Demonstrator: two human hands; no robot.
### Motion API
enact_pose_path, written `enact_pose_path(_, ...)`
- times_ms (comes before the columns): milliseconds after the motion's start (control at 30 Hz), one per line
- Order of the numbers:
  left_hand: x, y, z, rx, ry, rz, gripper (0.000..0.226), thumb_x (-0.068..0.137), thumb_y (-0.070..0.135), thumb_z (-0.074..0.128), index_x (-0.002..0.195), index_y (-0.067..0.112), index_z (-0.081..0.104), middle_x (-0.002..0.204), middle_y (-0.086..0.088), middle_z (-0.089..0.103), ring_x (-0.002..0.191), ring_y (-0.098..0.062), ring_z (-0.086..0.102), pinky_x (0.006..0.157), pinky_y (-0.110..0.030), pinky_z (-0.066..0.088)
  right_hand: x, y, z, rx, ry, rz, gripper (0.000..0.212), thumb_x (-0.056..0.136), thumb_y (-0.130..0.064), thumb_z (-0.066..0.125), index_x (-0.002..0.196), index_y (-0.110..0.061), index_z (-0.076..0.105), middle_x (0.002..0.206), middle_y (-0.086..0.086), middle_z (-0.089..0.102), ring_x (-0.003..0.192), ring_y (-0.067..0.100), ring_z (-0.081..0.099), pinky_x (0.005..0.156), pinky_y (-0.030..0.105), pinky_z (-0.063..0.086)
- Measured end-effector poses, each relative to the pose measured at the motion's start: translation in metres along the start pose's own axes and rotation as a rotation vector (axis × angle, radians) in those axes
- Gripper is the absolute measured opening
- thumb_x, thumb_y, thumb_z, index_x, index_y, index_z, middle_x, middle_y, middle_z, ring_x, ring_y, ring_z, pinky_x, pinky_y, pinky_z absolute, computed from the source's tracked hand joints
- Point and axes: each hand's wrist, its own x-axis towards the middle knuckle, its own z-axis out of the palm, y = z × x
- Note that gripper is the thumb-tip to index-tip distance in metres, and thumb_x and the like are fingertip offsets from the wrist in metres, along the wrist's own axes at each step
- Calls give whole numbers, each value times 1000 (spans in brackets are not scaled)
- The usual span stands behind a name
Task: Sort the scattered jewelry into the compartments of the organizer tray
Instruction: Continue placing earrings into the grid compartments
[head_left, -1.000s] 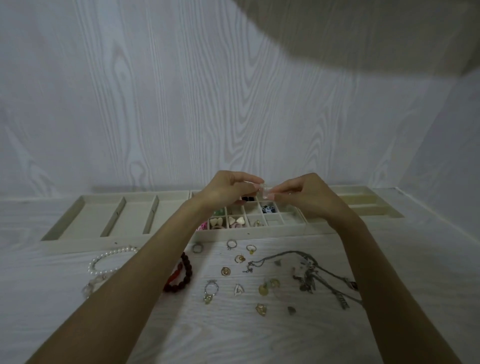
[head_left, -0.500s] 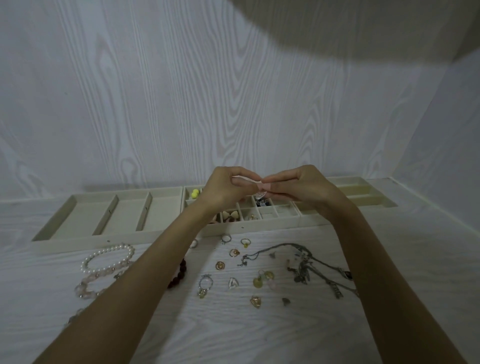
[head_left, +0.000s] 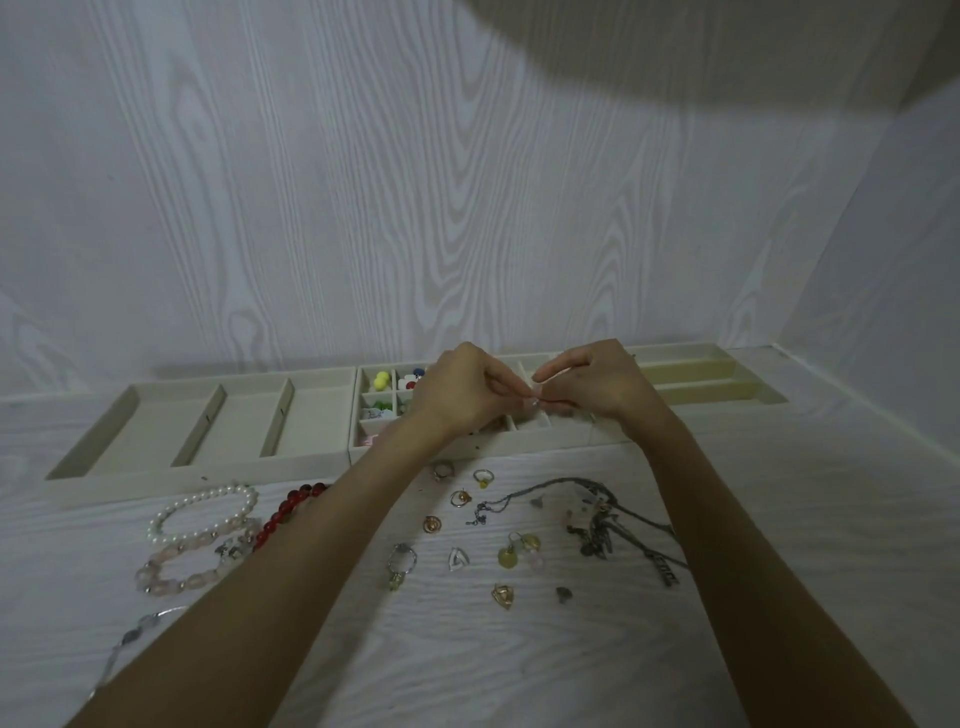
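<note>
Pinching something tiny, too small to tell, both hands meet fingertip to fingertip over the tray (head_left: 322, 470): left hand (head_left: 457, 395), right hand (head_left: 597, 382). Rings (head_left: 483, 476), chains (head_left: 597, 514) and bracelets (head_left: 202, 512) lie scattered on the table (head_left: 779, 519) just beside its front edge

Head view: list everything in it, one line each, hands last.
tray: one, beige, along the wall
beads: several, yellow, green, red, white, in small tray compartments
pearl bracelet: one, white, table left
pink bracelet: one, pale pink, below the pearls
red bracelet: one, beside left forearm
rings and charms: several, gold and silver, table centre
chains: tangled, dark, table right
left hand: over tray, pinching a tiny item, unclear
right hand: pinching the same item
</note>
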Motion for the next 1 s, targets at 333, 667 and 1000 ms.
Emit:
enact_pose_path(333,15,15,1,473,-121,-71,23,72,39,78,93,32,76,92,8,73,87,-15,64,65,-24,41,4,6,17,-299,34,-108,23,68,-12,78,57,-28,64,64,0,68,64,17,66,63,27,52)
enact_pose_path(667,28,26,14,665,-151,-91,33,77,32,75,106,17,68,99,-1,67,91,-20,61,72,-28,39,8,11,-7,-516,-59,-224,40,83,5,48,87,-25,75,101,9,65,78,12,47,68,24,39)
enact_pose_path(1000,27,30,9,689,-202,-78,35,76,34,75,106,18,68,101,2,67,93,-19,61,75,-29,40,9,11,-15,-477,-36,-235,38,84,2,49,81,-26,74,82,-4,62,61,8,54,57,23,42)
